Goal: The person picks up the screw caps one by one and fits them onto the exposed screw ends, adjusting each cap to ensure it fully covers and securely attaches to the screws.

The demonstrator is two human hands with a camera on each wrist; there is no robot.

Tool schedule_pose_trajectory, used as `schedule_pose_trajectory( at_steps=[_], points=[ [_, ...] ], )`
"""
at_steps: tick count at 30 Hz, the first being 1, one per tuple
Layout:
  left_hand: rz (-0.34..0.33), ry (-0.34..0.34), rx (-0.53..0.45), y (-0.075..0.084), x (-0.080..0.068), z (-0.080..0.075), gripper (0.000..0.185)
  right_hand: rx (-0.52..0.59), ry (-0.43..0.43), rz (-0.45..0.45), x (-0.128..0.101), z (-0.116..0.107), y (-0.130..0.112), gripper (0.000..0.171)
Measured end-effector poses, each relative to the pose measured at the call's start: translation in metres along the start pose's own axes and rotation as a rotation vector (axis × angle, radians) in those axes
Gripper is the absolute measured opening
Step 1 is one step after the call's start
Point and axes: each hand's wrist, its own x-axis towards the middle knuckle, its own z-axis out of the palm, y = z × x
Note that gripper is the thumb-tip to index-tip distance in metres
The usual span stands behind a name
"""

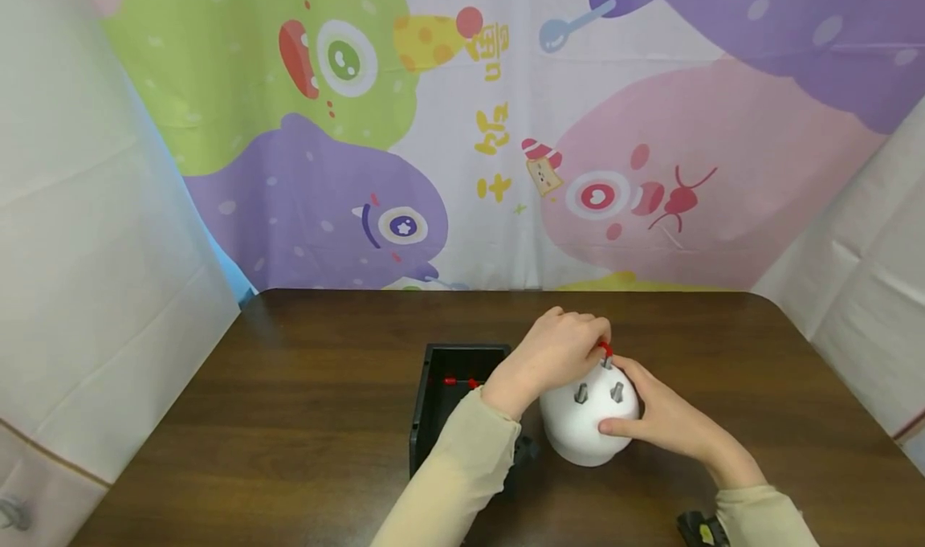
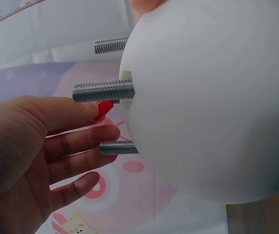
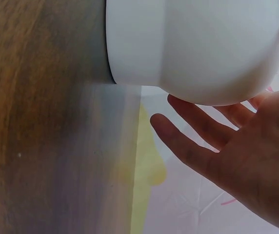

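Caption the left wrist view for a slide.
Left hand pinches a red piece beside three bolts in a white dome.

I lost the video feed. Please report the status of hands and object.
Left hand pinches red piece at one bolt. Right hand steadies white dome. Black tray beside, nothing blocking.

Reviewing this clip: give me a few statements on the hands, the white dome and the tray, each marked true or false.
1. The left hand holds a small red piece at the top of the white dome. True.
2. The right hand lies flat on the table, away from the dome. False: it steadies the dome's side.
3. Threaded metal bolts stick out of the dome. True.
4. The black tray stands to the right of the dome. False: it stands to the left.
5. A red-tipped piece lies in the tray. True.
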Motion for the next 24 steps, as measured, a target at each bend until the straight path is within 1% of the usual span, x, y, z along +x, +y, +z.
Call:
schedule_pose_trajectory(
  at_steps=[9, 14, 24],
  points=[
    [0.029, 0.018, 0.003, 0.0041, 0.0039, 0.0036, 0.010, 0.001, -0.008, 0.006, -0.0015, 0.0003, -0.0001, 0.085],
    [0.030, 0.020, 0.010, 0.0055, 0.0052, 0.0066, 0.011, -0.002, -0.002, -0.003, -0.0014, 0.0002, 0.0007, 0.084],
    [0.017, -0.020, -0.001, 0.0102, 0.0066, 0.0081, 0.014, 0.010, -0.011, -0.007, -0.0018, 0.0003, 0.0013, 0.083]
  ],
)
